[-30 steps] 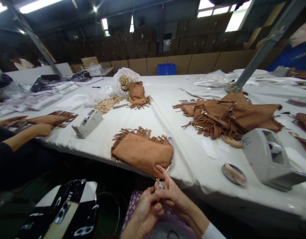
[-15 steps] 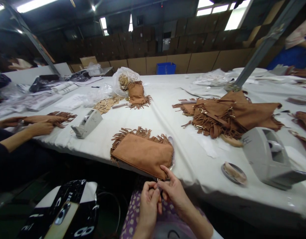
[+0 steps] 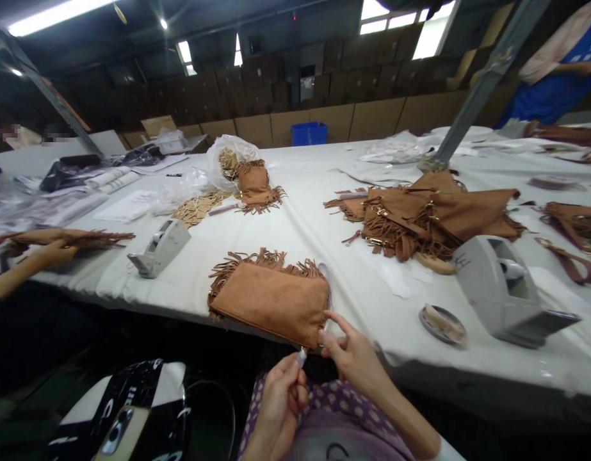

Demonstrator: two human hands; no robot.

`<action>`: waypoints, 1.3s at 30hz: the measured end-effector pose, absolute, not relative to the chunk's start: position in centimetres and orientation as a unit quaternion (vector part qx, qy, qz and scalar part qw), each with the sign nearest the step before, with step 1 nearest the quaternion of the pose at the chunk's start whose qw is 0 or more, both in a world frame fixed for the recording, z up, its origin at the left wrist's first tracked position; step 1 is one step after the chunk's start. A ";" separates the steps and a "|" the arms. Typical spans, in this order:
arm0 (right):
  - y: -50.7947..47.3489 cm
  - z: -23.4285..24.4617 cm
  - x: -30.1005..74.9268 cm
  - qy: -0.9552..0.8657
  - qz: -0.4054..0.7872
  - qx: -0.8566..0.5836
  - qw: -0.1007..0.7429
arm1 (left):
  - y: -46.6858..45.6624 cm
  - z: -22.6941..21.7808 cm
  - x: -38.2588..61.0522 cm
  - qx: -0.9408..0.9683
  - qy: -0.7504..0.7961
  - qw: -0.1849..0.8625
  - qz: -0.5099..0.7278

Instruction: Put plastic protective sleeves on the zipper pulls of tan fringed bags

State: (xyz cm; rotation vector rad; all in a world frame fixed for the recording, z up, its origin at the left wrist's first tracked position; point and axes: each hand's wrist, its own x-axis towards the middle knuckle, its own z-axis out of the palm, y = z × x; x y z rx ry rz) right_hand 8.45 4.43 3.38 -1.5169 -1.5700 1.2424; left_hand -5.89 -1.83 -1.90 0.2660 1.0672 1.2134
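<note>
A brown suede-like bag with fringe lies at the table's front edge, its fringe pointing away from me. My left hand is closed in a pinch below the bag's near right corner, on a small tab in pale wrapping that seems to hang from the bag's metal fitting. At that same corner my right hand grips the bag's edge, with thumb and index finger on it and the other fingers partly hidden. A pale wrapped strip runs along the bag's right side.
Grey tape dispensers stand at right and left. A round dish sits near the right one. Brown fringed bags are piled behind. At far left, a co-worker's hand holds another fringed piece. A phone lies on a black-and-white surface.
My hands have moved apart: the left drew slightly down and left with the wrapped tab, the right shifted to the bag's corner. The view has turned a little right.
</note>
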 end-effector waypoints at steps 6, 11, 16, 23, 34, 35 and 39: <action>6.4 2.4 12.6 -0.601 0.296 -0.646 0.366 | -2.0 -2.3 -6.7 0.143 0.474 0.719 0.488; 7.9 -0.4 13.6 -0.660 0.162 -0.638 0.362 | -2.8 -2.7 -8.6 0.351 0.598 0.642 0.327; 8.7 -2.1 14.1 -0.659 0.128 -0.642 0.370 | -0.5 -1.9 -9.9 0.408 0.622 0.506 0.437; 9.2 -3.4 15.2 -0.670 0.115 -0.612 0.404 | 3.9 -2.0 -8.4 0.327 0.696 0.450 0.453; 9.0 -4.7 15.4 -0.688 0.075 -0.561 0.455 | 9.8 0.7 -13.9 0.425 0.647 0.391 0.498; 8.8 -4.5 15.3 -0.689 0.075 -0.557 0.457 | 11.0 0.8 -14.2 0.405 0.635 0.395 0.525; 8.1 -3.8 15.2 -0.696 0.071 -0.544 0.464 | 17.4 2.5 -16.0 0.389 0.617 0.343 0.592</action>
